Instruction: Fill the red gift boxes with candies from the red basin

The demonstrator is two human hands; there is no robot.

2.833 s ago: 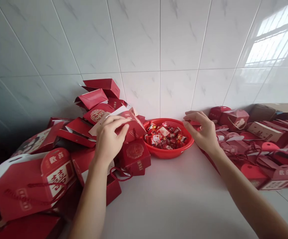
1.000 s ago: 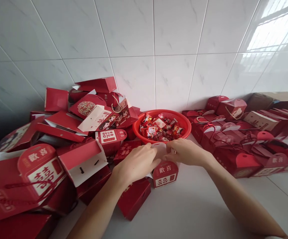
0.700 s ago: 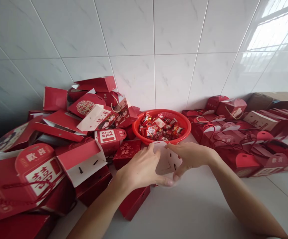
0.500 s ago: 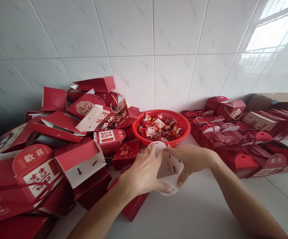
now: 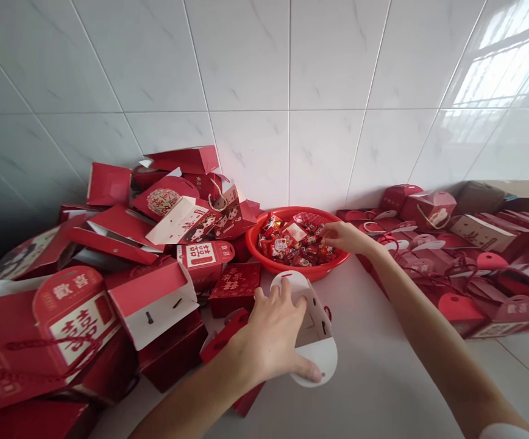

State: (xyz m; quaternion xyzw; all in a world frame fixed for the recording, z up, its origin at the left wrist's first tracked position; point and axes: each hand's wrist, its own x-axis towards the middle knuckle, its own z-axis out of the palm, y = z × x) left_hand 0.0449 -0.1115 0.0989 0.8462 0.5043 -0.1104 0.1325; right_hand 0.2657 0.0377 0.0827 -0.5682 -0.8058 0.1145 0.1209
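My left hand [image 5: 276,332] steadies an unfolded gift box [image 5: 312,320] with a white inside. Its thumb presses on the near rounded flap, and its fingers reach to the far flap, which has a red slot. The box's top stands open, and dark slots show in its inner wall. Over the right side of a red plastic basket [image 5: 264,263] is my right hand [image 5: 344,236], fingers curled down among wrapped candies [image 5: 294,241]. What lies between those fingertips is hidden.
Red gift boxes [image 5: 150,225] are heaped on the left, some with flaps open. More red boxes [image 5: 433,262] with cord handles stand close together on the right. Behind the basket rises a tiled wall [image 5: 323,158]. A brown carton [image 5: 484,195] stands at the far right.
My right hand has left the box and moved up into the candy basket. My left hand stays on the box, which now sits slightly lower in view.
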